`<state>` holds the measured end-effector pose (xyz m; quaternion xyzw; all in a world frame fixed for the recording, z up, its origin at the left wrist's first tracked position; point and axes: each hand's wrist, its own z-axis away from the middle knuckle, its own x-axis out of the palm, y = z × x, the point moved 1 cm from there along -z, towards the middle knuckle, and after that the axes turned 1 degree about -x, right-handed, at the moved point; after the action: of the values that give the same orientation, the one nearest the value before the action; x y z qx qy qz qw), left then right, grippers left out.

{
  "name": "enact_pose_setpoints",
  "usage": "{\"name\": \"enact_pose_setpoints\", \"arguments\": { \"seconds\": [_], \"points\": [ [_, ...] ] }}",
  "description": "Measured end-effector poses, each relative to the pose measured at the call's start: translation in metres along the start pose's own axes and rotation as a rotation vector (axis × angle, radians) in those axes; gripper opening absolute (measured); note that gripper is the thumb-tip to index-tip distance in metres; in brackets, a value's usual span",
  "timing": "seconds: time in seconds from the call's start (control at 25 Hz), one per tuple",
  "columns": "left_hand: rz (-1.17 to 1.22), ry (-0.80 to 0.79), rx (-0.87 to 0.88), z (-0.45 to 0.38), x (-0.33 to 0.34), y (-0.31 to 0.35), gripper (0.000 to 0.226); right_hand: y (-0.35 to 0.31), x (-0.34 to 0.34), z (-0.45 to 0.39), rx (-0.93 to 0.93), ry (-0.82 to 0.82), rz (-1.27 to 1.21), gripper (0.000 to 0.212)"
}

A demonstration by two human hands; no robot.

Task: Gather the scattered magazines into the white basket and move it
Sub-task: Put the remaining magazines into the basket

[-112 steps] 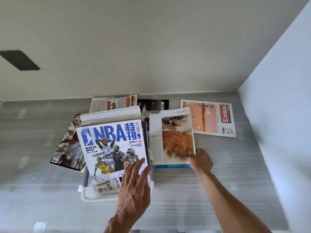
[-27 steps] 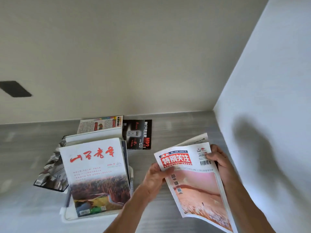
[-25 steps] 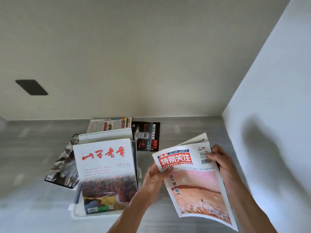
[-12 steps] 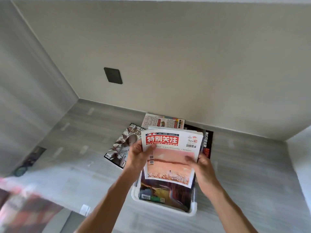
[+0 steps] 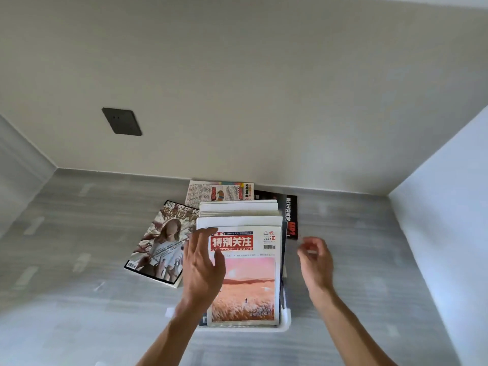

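I am seeing the pink magazine (image 5: 244, 283) lying on top of the stack in the basket (image 5: 286, 317); my left hand (image 5: 203, 268) is hovering over its left edge, fingers spread and holding nothing; my right hand (image 5: 315, 260) is hanging just right of the basket, loosely curled and empty, though blurred. I am counting three magazines lying outside: the portrait one (image 5: 161, 247) at left, the text one (image 5: 219, 191) behind, the black one (image 5: 290, 212) at back right; one basket, two hands. Half a second ago both hands were gripping the pink magazine above the stack; now they are letting it lie there.
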<state>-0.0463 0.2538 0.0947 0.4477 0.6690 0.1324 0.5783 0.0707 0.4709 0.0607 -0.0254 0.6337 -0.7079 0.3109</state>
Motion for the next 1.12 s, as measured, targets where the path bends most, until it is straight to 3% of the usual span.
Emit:
{"name": "enact_pose_setpoints", "arguments": {
  "seconds": [0.08, 0.2, 0.36, 0.56, 0.64, 0.8, 0.92, 1.12],
  "points": [
    [-0.033, -0.082, 0.138, 0.007, 0.016, 0.029, 0.038, 0.017, -0.014, -0.026, 0.157, 0.01, 0.047, 0.022],
    [-0.186, -0.183, 0.138, 0.027, 0.052, 0.045, 0.055, 0.042, -0.016, -0.073, 0.277, -0.054, 0.183, 0.023],
    [-0.39, -0.243, 0.044, 0.046, 0.088, 0.04, 0.081, 0.062, 0.004, -0.134, 0.219, -0.233, 0.493, 0.016],
    [-0.434, -0.267, -0.015, 0.053, 0.104, 0.034, 0.094, 0.069, 0.041, -0.154, 0.108, -0.283, 0.721, 0.045],
    [-0.431, -0.269, -0.026, 0.052, 0.106, 0.035, 0.098, 0.078, 0.052, -0.147, 0.067, -0.265, 0.728, 0.044],
    [-0.401, -0.266, -0.07, 0.051, 0.105, 0.048, 0.102, 0.077, 0.054, -0.16, 0.289, -0.28, 0.523, 0.036],
    [-0.389, -0.277, -0.078, 0.05, 0.102, 0.053, 0.102, 0.072, 0.051, -0.164, 0.277, -0.269, 0.419, 0.023],
    [-0.4, -0.306, -0.052, 0.048, 0.096, 0.054, 0.101, 0.081, 0.056, -0.144, 0.08, -0.204, 0.633, 0.057]
  ]
}}
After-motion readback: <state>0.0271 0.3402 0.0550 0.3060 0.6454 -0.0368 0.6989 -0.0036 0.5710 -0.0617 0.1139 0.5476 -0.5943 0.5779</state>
